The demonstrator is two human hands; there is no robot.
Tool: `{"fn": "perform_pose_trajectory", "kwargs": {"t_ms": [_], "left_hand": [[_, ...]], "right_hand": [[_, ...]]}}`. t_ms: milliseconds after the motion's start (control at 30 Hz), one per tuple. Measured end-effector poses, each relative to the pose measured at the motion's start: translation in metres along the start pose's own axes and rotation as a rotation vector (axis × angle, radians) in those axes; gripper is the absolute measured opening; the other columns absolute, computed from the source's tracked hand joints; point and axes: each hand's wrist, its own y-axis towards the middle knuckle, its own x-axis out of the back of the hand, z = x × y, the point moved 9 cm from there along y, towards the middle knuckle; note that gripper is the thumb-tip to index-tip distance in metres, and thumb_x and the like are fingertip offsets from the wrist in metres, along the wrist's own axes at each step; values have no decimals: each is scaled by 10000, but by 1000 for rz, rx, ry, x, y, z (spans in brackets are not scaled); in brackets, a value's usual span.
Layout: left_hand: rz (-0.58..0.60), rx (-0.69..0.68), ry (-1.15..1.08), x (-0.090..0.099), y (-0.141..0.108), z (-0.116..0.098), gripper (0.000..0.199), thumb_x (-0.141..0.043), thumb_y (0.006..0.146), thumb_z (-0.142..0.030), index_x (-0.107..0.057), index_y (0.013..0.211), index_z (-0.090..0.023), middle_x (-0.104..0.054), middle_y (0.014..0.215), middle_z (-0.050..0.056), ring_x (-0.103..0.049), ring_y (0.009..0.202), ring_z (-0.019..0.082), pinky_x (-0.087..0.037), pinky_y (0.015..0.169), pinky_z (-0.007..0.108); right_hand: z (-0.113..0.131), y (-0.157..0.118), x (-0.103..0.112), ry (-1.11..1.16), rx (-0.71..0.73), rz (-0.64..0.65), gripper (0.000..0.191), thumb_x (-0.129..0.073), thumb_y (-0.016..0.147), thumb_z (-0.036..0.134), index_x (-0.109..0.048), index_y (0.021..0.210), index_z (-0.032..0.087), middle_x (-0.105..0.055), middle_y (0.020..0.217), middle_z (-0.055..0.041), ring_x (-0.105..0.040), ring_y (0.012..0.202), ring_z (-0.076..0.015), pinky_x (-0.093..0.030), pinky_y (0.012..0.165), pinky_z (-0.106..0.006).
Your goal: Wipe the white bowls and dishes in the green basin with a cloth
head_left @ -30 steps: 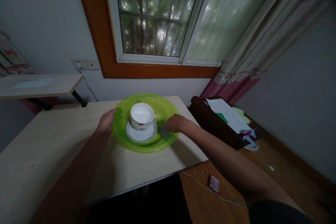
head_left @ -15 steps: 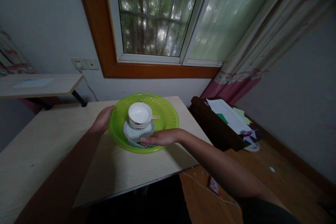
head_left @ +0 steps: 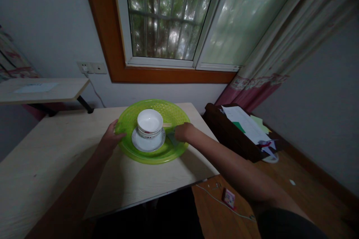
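A round green basket [head_left: 140, 157] stands on the wooden table. Inside it, stacked white bowls [head_left: 150, 121] rest on a white plate [head_left: 148, 145], and light chopsticks [head_left: 167, 124] lie to the right of the bowls. My left hand [head_left: 111, 138] grips the basket's left rim, thumb over the inside. At the basket's right side, my right hand [head_left: 183, 132] is closed on a grey-green cloth [head_left: 172, 138], which hangs down between the hand and the plate.
A small raised shelf [head_left: 64, 89] with a paper on it stands at the table's back left. Right of the table is a dark brown box [head_left: 230, 134] bearing papers. A pink box [head_left: 229, 198] and a white cable lie on the floor below.
My right hand has moved from the basket's front, by the plate, to its right side, and the cloth has moved with it. My left thumb now lies over the rim.
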Motion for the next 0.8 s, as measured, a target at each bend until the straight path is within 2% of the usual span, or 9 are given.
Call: {"fn": "perform_pose_trajectory", "kwargs": {"t_ms": [67, 133, 267, 367, 433, 500, 633, 800], "left_hand": [[49, -5, 15, -1, 6, 1, 1067, -982, 551, -115, -656, 1561, -219, -721, 1526, 194, -786, 1231, 370, -671, 1005, 423], [70, -7, 37, -1, 13, 0, 1051, -943, 577, -122, -649, 1583, -207, -743, 1504, 192, -789, 1215, 372, -673, 990, 419], [14, -14, 182, 0, 37, -11, 964, -829, 605, -72, -689, 1549, -208, -761, 1494, 183, -787, 1210, 366, -663, 984, 414], [-5, -85, 310, -3, 57, -29, 791, -813, 593, -47, -798, 1367, -209, -809, 1400, 164, -767, 1255, 393, -632, 1039, 425], [-8, -144, 391, -7, 67, -42, 666, -817, 575, -37, -848, 1216, -215, -843, 1307, 150, -749, 1280, 421, -608, 1067, 430], [16, -218, 508, -14, 73, -54, 602, -807, 580, -47, -867, 1151, -231, -861, 1257, 135, -739, 1289, 440, -587, 1079, 429], [80, -343, 787, -31, 77, -65, 608, -754, 661, -110, -867, 1239, -259, -860, 1311, 119, -759, 1260, 432, -569, 1045, 408], [98, -348, 826, -36, 79, -63, 584, -734, 714, -151, -878, 1270, -257, -862, 1307, 131, -789, 1192, 423, -566, 979, 392]], "right_hand": [[-8, 2, 4, -78, -70, -4, 365, -604, 1045, 213, -895, 1262, 175, -841, 1355, -218, -764, 1371, -368, -488, 1265, -516], [-11, 4, 9, -97, -79, -43, 407, -536, 1063, 163, -889, 1265, 146, -823, 1388, -237, -723, 1437, -356, -418, 1321, -519], [-10, 5, 11, -123, -38, -98, 402, -527, 1068, 150, -899, 1219, 142, -844, 1336, -223, -746, 1398, -333, -433, 1302, -486], [-4, 3, 8, -128, -10, -86, 384, -547, 1067, 162, -898, 1222, 146, -853, 1324, -206, -783, 1332, -329, -470, 1270, -478], [-1, 3, 6, -136, -6, -83, 373, -561, 1063, 168, -900, 1219, 158, -859, 1306, -198, -791, 1320, -323, -454, 1290, -482], [1, 6, 6, -148, -3, -95, 368, -568, 1058, 169, -903, 1210, 167, -865, 1289, -195, -785, 1331, -321, -424, 1321, -493], [-1, 20, 4, -181, 24, -108, 366, -578, 1040, 150, -908, 1197, 178, -861, 1306, -190, -726, 1428, -332, -377, 1359, -535], [-2, 41, 10, -165, 74, -153, 397, -553, 1038, 127, -899, 1217, 204, -822, 1432, -158, -592, 1593, -299, -289, 1412, -528]]}}
